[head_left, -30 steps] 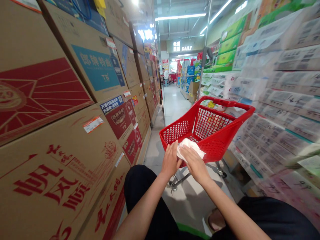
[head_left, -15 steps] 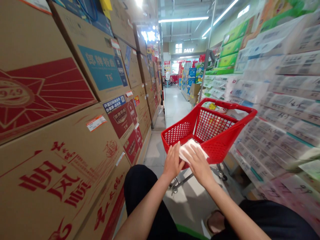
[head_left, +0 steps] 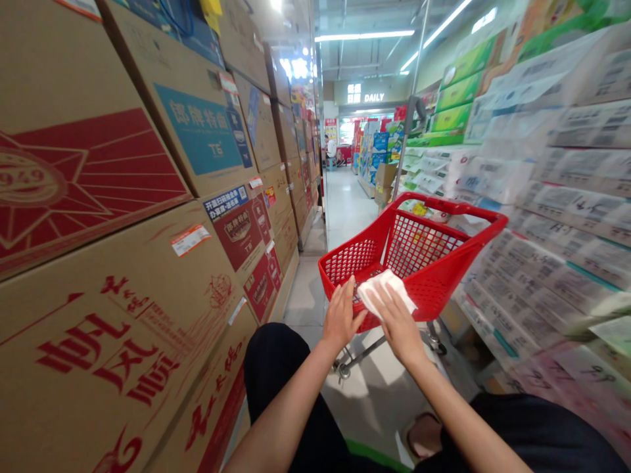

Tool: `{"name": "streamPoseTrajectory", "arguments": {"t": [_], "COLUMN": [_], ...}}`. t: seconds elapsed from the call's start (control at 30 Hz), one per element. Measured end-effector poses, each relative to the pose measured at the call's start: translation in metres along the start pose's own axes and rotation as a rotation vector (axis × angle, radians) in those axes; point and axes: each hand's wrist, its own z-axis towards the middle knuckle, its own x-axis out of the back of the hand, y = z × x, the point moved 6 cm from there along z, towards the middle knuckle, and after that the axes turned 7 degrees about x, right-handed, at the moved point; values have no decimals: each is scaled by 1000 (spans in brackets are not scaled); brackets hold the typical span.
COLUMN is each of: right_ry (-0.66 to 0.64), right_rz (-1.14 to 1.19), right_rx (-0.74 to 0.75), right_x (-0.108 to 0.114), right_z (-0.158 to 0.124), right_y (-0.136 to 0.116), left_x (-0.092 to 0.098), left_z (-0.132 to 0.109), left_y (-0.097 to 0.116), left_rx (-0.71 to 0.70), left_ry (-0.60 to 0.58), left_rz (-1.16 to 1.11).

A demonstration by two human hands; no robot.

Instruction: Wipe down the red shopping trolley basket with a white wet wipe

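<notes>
A red plastic shopping cart (head_left: 436, 279) stands in front of my knees on a metal wheeled frame. My right hand (head_left: 394, 318) presses a folded white cloth (head_left: 392, 284) flat against the near side of its basket, close to the rim. The fingers lie stretched over the cloth, and the face against the plastic is hidden. Just left of it, my left hand (head_left: 341, 317) rests on the same side of the basket, fingers extended and thumb out, with nothing in it. Whether its whole palm touches the plastic I cannot tell.
Tall stacks of cardboard cartons (head_left: 123, 315) line the left side. Wrapped tissue packs (head_left: 566, 223) are piled on the right. Beyond the cart, a tiled aisle (head_left: 342, 200) leads to shelves and a distant seated person (head_left: 331, 151). My dark-trousered knees flank my forearms.
My right hand and the white cloth have slid slightly to the right and up along the basket, widening the gap from my left hand. The left hand and cart have barely moved.
</notes>
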Motion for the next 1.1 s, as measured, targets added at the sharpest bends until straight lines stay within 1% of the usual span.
{"name": "streamPoseTrajectory", "arguments": {"t": [0.07,0.1,0.13,0.2,0.27,0.33,0.4,0.47,0.5,0.53,0.6,0.67,0.73,0.77,0.83,0.87,0.9,1.0,1.07,1.1], "right_ry": [-16,-27,-41,-79,-86,-29,57,142,177,202,202,166,129,111,75,66,74,177,302,388], "right_rz": [41,51,52,40,29,27,26,29,33,44,83,114,120,115,114,117,118,131,160,165], "right_rx": [118,159,187,225,231,153,-1,-135,-167,-164,-60,66,150,176,208,198,149,-128,-300,-371], "right_x": [-12,-15,-17,-17,-12,-7,-5,-7,-10,-14,-23,-30,-31,-30,-25,-21,-17,-1,9,14], "right_z": [0,-2,-4,-13,-24,-34,-42,-45,-45,-43,-35,-28,-24,-23,-26,-28,-30,-38,-40,-40], "right_y": [-26,-31,-32,-20,3,28,46,49,43,33,3,-24,-36,-34,-19,-5,12,65,89,95], "left_x": [-1,0,1,4,6,8,8,6,5,4,2,1,1,1,1,1,2,3,2,1], "left_z": [0,0,-1,-1,-1,0,2,3,3,3,2,1,0,-1,-1,-1,-1,-1,0,0], "left_y": [-3,-4,-4,-5,-4,-2,1,4,5,5,5,2,0,-1,-2,-1,-1,1,3,4], "left_rx": [-15,-19,-20,-13,5,25,35,32,28,26,31,39,44,43,37,34,30,32,36,33], "left_ry": [-4,-5,-5,-11,-15,-9,-5,-12,-18,-23,-23,-16,-13,-14,-15,-11,-5,17,19,16], "left_rz": [4,7,9,9,9,10,14,21,25,30,40,51,61,65,67,66,65,66,70,71]}}
